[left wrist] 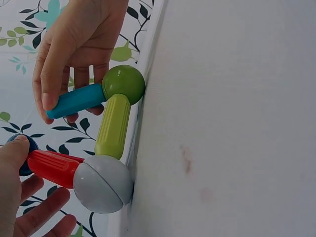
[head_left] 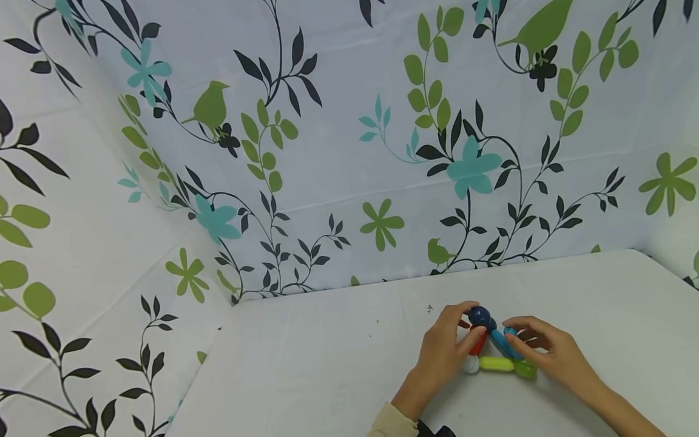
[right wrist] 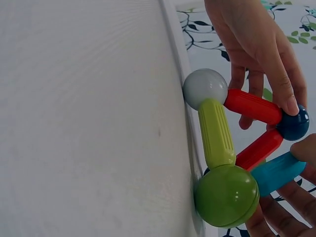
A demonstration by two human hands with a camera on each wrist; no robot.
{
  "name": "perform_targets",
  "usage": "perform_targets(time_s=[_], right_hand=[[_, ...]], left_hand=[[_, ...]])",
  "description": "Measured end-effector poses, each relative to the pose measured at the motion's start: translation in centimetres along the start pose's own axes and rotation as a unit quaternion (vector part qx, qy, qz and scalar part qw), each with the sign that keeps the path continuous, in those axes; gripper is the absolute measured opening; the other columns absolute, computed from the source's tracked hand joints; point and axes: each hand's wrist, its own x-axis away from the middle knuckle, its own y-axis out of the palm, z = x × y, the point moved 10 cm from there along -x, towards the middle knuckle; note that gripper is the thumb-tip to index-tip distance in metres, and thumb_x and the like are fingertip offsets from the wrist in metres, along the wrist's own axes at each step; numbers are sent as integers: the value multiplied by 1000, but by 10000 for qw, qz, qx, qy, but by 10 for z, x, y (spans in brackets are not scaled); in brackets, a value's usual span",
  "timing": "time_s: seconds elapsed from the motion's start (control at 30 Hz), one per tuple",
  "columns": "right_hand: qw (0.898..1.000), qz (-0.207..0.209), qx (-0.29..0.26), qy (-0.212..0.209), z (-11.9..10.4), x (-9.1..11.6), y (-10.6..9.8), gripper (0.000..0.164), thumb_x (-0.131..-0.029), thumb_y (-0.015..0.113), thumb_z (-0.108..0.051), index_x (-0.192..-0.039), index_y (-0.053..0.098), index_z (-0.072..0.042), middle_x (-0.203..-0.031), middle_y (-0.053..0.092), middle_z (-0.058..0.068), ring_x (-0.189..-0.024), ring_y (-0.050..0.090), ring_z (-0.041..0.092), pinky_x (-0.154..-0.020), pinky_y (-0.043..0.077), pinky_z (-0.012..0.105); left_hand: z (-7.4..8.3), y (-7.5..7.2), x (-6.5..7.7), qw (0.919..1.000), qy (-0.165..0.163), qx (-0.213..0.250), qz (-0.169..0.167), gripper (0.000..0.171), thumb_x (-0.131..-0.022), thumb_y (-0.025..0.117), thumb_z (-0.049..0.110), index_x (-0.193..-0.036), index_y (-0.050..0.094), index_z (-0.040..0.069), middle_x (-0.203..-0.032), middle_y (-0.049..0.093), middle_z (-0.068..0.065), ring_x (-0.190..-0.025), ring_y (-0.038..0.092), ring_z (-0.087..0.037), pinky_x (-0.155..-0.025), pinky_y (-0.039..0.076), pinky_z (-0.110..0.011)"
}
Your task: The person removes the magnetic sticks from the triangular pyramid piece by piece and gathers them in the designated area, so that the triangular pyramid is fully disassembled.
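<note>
A magnetic stick-and-ball shape lies on the white table between the hands. My left hand (head_left: 443, 347) pinches a dark blue ball (head_left: 479, 316) at the raised end of a red stick (right wrist: 253, 106). That stick meets a grey ball (left wrist: 102, 183). A yellow-green stick (head_left: 496, 363) joins the grey ball to a green ball (right wrist: 227, 196). My right hand (head_left: 558, 352) holds a blue stick (left wrist: 76, 100) rising from the green ball, thumb and fingers around its free end. A second red stick (right wrist: 259, 149) slants down from the dark blue ball. Another dark blue ball (head_left: 493, 325) is partly hidden behind.
The white table (head_left: 306, 358) stretches left and behind the hands. A patterned cloth (head_left: 338, 152) with leaves and birds hangs along its back and left sides. A small black object (head_left: 437, 431) shows by the left sleeve (head_left: 392, 420).
</note>
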Motion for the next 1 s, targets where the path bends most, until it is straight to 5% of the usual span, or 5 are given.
perform_targets(time_s=[0.3, 0.57, 0.83, 1.0], right_hand=[[9998, 119, 37, -170, 0, -1, -5, 41, -73, 76, 12, -110, 64, -1, -100, 63, -17, -76, 61, -1, -64, 49, 12], [9988, 114, 334, 338, 16, 1, -9, 37, -79, 76, 4, -113, 64, -5, -99, 62, -17, -75, 59, -3, -64, 49, 12], [9948, 165, 659, 755, 28, 2, -18, 32, -84, 72, 0, -114, 63, -4, -96, 66, 13, -74, 57, -5, -62, 49, 13], [9919, 232, 818, 947, 36, 2, -23, 33, -85, 71, -1, -117, 62, -4, -96, 67, 17, -75, 55, -9, -62, 49, 12]], left_hand=[[-10, 2, 0, 9985, -383, 384, -117, 41, -99, 57, 30, -138, 45, 20, -118, 58, -1, -96, 61, -8, -74, 44, -7], [-30, 7, 5, 9887, -1055, 1040, -221, 41, -100, 55, 32, -139, 45, 22, -124, 57, 1, -99, 59, -7, -78, 49, -17], [-42, 10, 7, 9709, -1573, 1798, -163, 40, -98, 59, 30, -134, 47, 17, -120, 58, 1, -97, 60, -9, -77, 50, -20], [-51, 10, 11, 9653, -1845, 1844, -106, 39, -96, 60, 32, -129, 50, 14, -120, 58, 2, -96, 61, -11, -76, 50, -19]])
